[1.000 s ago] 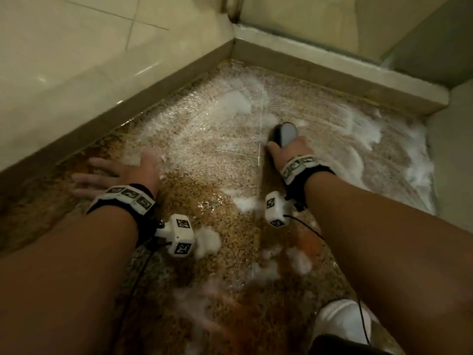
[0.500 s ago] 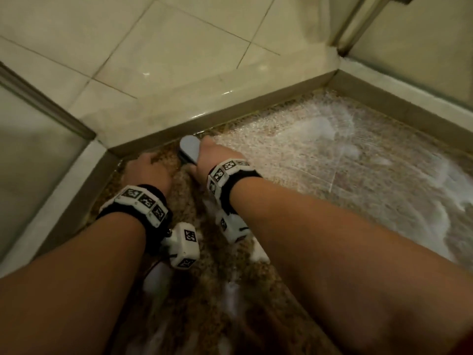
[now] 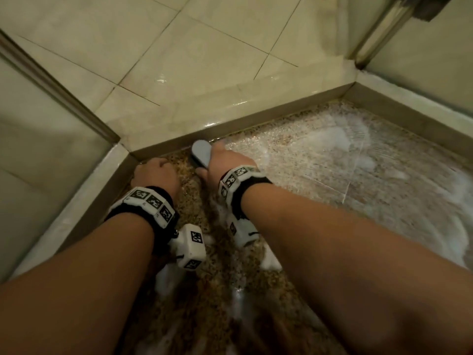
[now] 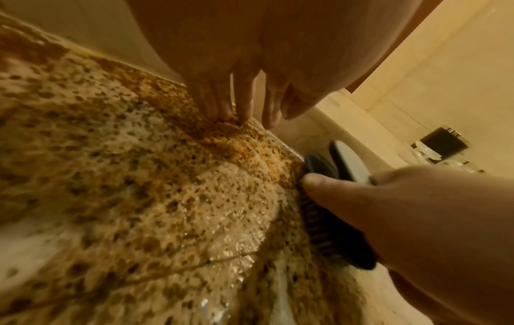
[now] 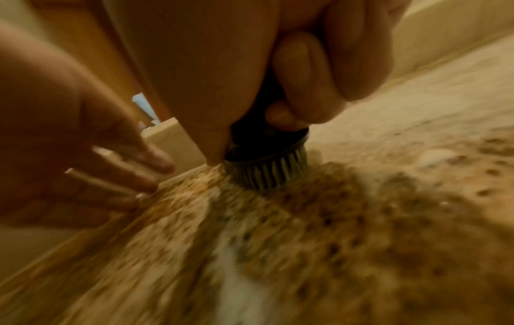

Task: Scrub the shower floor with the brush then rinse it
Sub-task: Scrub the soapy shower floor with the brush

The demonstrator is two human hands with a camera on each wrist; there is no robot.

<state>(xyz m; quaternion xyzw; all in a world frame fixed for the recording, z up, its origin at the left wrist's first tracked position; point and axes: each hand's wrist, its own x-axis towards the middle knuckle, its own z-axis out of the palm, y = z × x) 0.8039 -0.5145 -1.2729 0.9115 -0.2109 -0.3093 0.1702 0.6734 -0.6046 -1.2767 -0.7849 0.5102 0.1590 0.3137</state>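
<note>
Fingers [image 5: 303,72] of right hand [image 3: 225,162] curled round brush [image 3: 202,152] beside curb [image 3: 230,124]; left hand [image 3: 156,175] seemingly straight-fingered, touching shower floor [image 3: 307,170].

Head view: high, looks forward and down over both forearms into shower corner; takes in speckled shower floor [image 3: 294,160], raised curb [image 3: 230,124], tiled bathroom floor beyond.

Left wrist view: very low, close to floor, faces along left hand [image 4: 236,66] toward curb; brush [image 4: 322,167] and right hand [image 4: 403,215] at right edge.

Right wrist view: equally low, blurred, faces along right hand [image 5: 250,66] onto brush [image 5: 267,169]; left hand [image 5: 83,154] at left.

All three share brush, both hands, wet floor patch beside curb.
</note>
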